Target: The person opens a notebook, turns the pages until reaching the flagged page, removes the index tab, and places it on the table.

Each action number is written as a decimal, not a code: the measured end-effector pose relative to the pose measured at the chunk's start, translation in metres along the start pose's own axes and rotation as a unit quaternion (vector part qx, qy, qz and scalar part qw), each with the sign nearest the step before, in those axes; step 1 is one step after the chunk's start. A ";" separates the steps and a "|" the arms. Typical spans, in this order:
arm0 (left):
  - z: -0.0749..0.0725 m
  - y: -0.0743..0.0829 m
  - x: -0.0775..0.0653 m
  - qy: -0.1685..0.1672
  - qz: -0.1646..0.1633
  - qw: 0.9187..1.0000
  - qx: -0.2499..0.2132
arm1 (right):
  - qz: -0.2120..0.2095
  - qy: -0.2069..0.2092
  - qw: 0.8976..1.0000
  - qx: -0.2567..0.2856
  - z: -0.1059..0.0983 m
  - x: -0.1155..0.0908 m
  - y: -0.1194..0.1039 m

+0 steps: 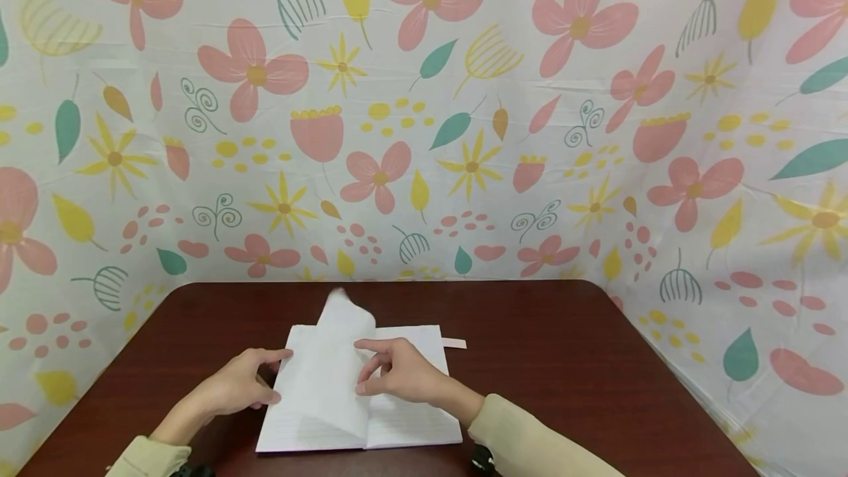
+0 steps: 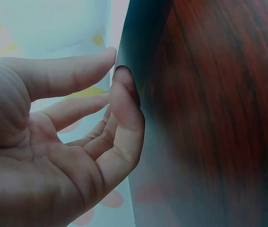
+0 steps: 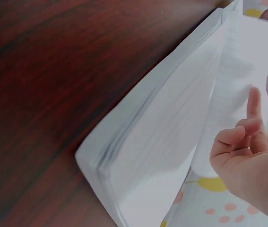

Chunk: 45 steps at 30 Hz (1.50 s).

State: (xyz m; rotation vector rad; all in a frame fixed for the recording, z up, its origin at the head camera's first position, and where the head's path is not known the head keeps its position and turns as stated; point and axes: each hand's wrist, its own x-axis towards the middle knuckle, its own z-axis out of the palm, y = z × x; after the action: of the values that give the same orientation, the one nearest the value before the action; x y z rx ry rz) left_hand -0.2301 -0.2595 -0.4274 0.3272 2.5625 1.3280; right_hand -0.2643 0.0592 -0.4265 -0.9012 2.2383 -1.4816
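Note:
A notebook (image 1: 414, 418) with white lined pages lies spread on the dark wooden table. One loose-standing page (image 1: 341, 374) curves up over its left half, its top corner raised and slightly blurred. At the left edge, my left hand (image 1: 235, 385) pinches the notebook's side; the left wrist view shows the thumb on one face and a bent finger on the other. My right hand (image 1: 407, 374) is over the middle, index finger and thumb stretched toward the curved page and apart, other fingers bent. In the right wrist view the index fingertip (image 3: 254, 94) overlaps the white page.
A pale strip (image 1: 454, 343) sticks out from the notebook's right side. The reddish-brown table (image 1: 563, 359) extends around it, and a flower-patterned cloth (image 1: 424, 131) hangs behind and at the sides. Dark bands (image 1: 482, 458) show near both wrists.

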 end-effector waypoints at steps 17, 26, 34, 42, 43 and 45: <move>0.001 0.002 0.001 0.012 0.004 1.000 0.009 | 0.039 -0.023 0.996 -0.071 0.007 0.005 0.001; 0.011 0.005 0.007 0.063 -0.025 0.996 0.052 | 0.042 -0.039 0.996 -0.074 0.009 0.004 -0.002; 0.014 0.005 0.010 0.069 -0.042 0.995 0.060 | 0.035 -0.043 0.996 -0.068 0.005 0.001 -0.004; 0.014 0.008 0.007 0.067 -0.033 0.995 0.058 | 0.014 -0.005 0.996 -0.091 -0.013 -0.011 -0.001; 0.014 0.008 0.007 0.067 -0.034 0.996 0.058 | 0.011 -0.001 0.995 -0.095 -0.017 -0.013 0.000; 0.014 0.008 0.006 0.065 -0.035 0.996 0.057 | 0.008 0.007 0.995 -0.102 -0.023 -0.018 0.002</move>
State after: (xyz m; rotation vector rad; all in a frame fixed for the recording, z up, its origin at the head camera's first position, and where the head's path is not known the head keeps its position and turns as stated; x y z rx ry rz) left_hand -0.2312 -0.2426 -0.4291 0.1736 2.7355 1.2192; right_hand -0.2642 0.0882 -0.4198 -0.9310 2.4333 -1.2725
